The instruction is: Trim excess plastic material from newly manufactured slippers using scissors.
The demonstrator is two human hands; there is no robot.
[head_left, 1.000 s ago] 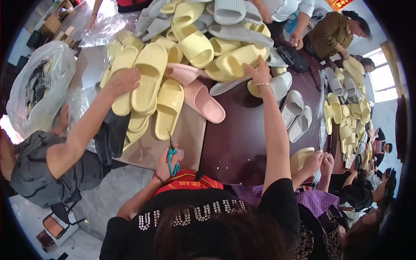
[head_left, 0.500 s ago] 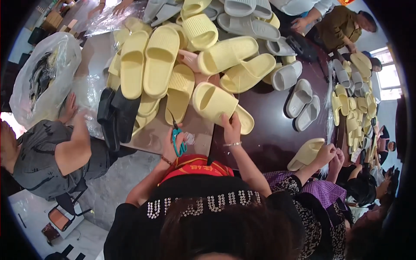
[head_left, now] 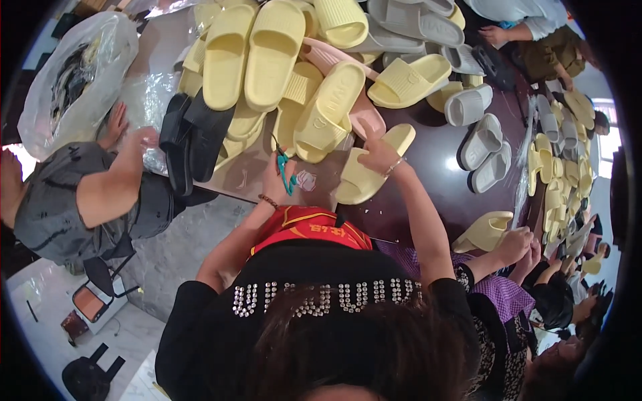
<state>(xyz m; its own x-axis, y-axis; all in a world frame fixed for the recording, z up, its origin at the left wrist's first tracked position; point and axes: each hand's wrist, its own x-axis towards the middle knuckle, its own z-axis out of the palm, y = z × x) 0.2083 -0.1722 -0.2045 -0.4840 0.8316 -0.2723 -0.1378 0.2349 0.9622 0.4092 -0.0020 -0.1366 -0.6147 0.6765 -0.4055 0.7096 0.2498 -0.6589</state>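
Teal-handled scissors (head_left: pixel 287 175) are held in my left hand (head_left: pixel 273 180), blades pointing up toward the pile. My right hand (head_left: pixel 380 157) is on a yellow slipper (head_left: pixel 358 184) at the table's near edge. Its thumb lies by the strap's opening and one finger stretches forward; the other fingers are partly hidden. Just beyond that finger a pink slipper (head_left: pixel 366 115) shows under the pile. Left of it another yellow slipper (head_left: pixel 338 93) lies sole down, its strap toward me.
Yellow and grey slippers (head_left: pixel 414 23) heap at the far side. Black slippers (head_left: pixel 204 134) lie left, a grey pair (head_left: pixel 491 157) right. A person (head_left: pixel 100 200) sits left by a clear plastic bag (head_left: pixel 83 80). Another person's hands (head_left: pixel 520 247) are close on my right.
The slipper my right hand held now appears to lie on the pile's near side. Another yellow slipper has come toward me under that hand. The view has shifted; the scissors stay in my left hand.
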